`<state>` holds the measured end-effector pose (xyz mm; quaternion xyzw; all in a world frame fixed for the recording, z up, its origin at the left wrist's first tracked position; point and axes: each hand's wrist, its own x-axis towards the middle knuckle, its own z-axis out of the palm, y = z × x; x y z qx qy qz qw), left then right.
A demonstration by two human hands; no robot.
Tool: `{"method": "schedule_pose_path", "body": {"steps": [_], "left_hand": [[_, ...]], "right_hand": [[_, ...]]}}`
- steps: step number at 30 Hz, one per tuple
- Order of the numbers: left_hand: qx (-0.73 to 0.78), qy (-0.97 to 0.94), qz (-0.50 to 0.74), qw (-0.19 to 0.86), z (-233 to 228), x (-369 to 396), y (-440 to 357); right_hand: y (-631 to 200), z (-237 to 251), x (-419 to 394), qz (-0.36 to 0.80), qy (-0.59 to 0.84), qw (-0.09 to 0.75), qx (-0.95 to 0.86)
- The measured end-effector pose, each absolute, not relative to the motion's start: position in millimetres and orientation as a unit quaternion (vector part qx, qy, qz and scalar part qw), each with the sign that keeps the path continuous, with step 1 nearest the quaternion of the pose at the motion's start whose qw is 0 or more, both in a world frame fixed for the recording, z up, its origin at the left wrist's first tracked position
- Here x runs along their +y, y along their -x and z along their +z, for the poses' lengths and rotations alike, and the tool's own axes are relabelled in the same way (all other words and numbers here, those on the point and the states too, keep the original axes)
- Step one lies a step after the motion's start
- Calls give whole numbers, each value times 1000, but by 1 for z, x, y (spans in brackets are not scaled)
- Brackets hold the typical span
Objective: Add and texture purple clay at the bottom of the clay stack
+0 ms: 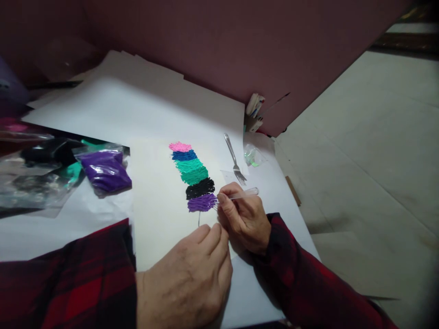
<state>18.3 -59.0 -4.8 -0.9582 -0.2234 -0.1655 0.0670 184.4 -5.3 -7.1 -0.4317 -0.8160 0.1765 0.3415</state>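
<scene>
My right hand [245, 217] pinches a clear plastic fork [245, 193], its handle slanting up to the right. The tines reach the right end of a ridged purple clay band [201, 203]. Above that band lie black [200, 188], green [194, 173], teal [188, 164], blue [184, 155] and pink [180, 146] clay bands, all on a cream sheet [154, 205]. A thin dark line runs down the sheet from the purple band. My left hand [192, 274] rests over the sheet's lower part, fingers curled together and their tips hidden, just below and left of my right hand.
A metal fork [234, 157] lies right of the sheet, beside a small crumpled plastic bag [253, 155]. Bags of purple clay [106, 169] and black clay [51, 153] crowd the left. Large white sheets [147, 100] cover the back, against a pinkish wall [219, 50]. Tiled floor [370, 137] shows right.
</scene>
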Motion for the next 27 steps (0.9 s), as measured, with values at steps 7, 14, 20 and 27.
{"method": "schedule_pose_path", "body": {"steps": [7,14,20,27], "left_hand": [[-221,959,-167,64,-6,-58,-18],[-225,958,-168,64,-5,-58,-18],[-233,956,-162,69,-6,-60,-18],[-220,958,-173,64,-4,-57,-18]], "right_hand": [[-184,-7,-5,173,429,346,-816],[-186,-8,-5,157,442,343,-814],[-185,-7,-5,163,442,338,-815],[-185,-7,-5,166,429,342,-820]]}}
